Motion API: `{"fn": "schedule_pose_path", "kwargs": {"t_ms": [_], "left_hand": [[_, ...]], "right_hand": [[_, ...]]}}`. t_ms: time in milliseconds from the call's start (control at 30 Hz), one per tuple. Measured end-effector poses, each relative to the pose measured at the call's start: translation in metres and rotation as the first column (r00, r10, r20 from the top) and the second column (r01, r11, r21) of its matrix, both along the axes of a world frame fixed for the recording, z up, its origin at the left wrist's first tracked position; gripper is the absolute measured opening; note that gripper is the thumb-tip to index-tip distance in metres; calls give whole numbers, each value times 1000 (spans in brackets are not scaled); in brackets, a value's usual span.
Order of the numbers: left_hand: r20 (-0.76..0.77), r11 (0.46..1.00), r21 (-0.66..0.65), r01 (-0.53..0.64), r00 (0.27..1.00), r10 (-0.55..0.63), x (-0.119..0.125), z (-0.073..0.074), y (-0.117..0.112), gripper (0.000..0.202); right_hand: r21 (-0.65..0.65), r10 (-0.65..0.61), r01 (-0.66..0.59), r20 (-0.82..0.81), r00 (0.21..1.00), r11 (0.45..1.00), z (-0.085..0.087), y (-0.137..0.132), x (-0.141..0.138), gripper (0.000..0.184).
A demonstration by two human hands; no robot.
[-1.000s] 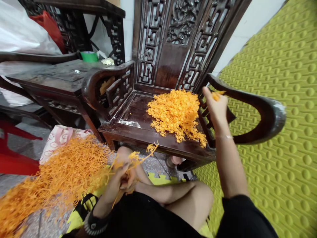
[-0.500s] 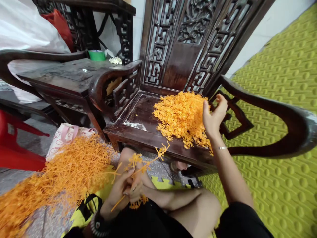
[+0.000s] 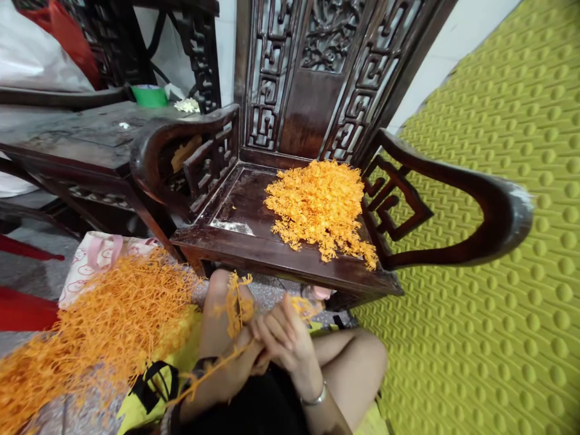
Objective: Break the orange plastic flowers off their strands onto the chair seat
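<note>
Above my lap my two hands meet, slightly blurred. My left hand (image 3: pixel 240 365) is closed around orange branched strands (image 3: pixel 238 305), which look like thin plastic sprigs; one long stem trails to the lower left and others stick up above the fingers. My right hand (image 3: pixel 290 338) lies against the left, its fingers bent over the same strands, with an orange tip showing beyond them. A heap of curly orange pieces (image 3: pixel 324 205) rests on the dark wooden chair seat (image 3: pixel 244 193). To my left a large pile of thin orange strands (image 3: pixel 122 314) covers the floor.
Carved armrests flank the seat. A white-and-pink bag (image 3: pixel 77 272) stands behind the strand pile, near a red stool (image 3: pixel 27 308). Green tape (image 3: pixel 149 95) sits on the side table (image 3: pixel 81 130). A bumpy yellow-green mat (image 3: pixel 489 326) fills the right side.
My right hand has left the heap on the chair and come down to my left hand at the strands. The view has shifted a little to the right.
</note>
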State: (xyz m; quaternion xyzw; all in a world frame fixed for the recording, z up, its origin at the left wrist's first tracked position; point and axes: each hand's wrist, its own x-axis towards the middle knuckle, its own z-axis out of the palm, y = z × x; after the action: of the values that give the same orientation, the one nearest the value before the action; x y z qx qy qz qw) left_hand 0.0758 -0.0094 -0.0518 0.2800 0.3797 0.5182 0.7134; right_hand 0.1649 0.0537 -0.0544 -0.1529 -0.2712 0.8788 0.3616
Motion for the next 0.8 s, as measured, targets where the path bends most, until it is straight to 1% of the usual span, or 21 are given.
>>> {"fn": "schedule_pose_path", "kwargs": {"t_ms": [67, 133, 167, 200, 267, 300, 333, 367, 433, 533, 600, 700, 733, 767, 800], "left_hand": [[-174, 989, 78, 124, 979, -109, 1, 5, -4, 48], [-310, 959, 120, 258, 927, -210, 2, 7, -5, 52], [-339, 943, 117, 311, 905, -256, 3, 7, -6, 55], [-342, 933, 100, 345, 893, -293, 3, 6, -7, 56], [-354, 919, 69, 388, 871, -341, 1, 5, -9, 57], [-365, 913, 64, 404, 861, -355, -1, 4, -11, 56], [-370, 907, 65, 415, 855, -364, -3, 4, -12, 55], [-364, 906, 69, 418, 856, -368, -6, 4, -13, 53], [-322, 905, 77, 418, 870, -374, -10, 5, -14, 52], [-262, 908, 92, 408, 890, -373, -14, 8, -14, 52], [-226, 909, 95, 405, 898, -377, -14, 11, -13, 52], [-177, 907, 69, 414, 900, -398, -12, 12, -13, 52], [-170, 906, 56, 419, 898, -405, -13, 11, -14, 51], [-163, 907, 42, 420, 898, -409, -15, 9, -15, 51], [-148, 911, 24, 412, 903, -404, -18, 7, -16, 52]], "right_hand": [[20, -28, 32, -186, 982, 999, 15, 2, 15, 77], [85, -90, 120, -293, 952, 989, 30, 2, 30, 77], [145, -113, 172, -348, 931, 974, 37, 1, 37, 75], [223, -105, 209, -401, 910, 952, 42, 1, 42, 72], [358, -40, 233, -472, 881, 904, 49, 0, 50, 67], [390, -9, 230, -493, 870, 892, 52, 0, 53, 65], [389, 7, 221, -505, 863, 894, 53, 0, 55, 64], [363, 7, 207, -508, 861, 908, 55, 1, 57, 63], [273, -17, 185, -521, 853, 944, 58, 3, 60, 64], [182, -29, 151, -541, 841, 972, 64, 8, 61, 64], [195, 1, 125, -541, 841, 973, 67, 12, 59, 65], [266, 58, 106, -541, 839, 958, 68, 17, 59, 66], [270, 56, 110, -540, 839, 956, 68, 18, 64, 67], [249, 33, 113, -515, 856, 962, 69, 20, 74, 67], [216, -11, 122, -453, 891, 969, 70, 22, 89, 68]]}}
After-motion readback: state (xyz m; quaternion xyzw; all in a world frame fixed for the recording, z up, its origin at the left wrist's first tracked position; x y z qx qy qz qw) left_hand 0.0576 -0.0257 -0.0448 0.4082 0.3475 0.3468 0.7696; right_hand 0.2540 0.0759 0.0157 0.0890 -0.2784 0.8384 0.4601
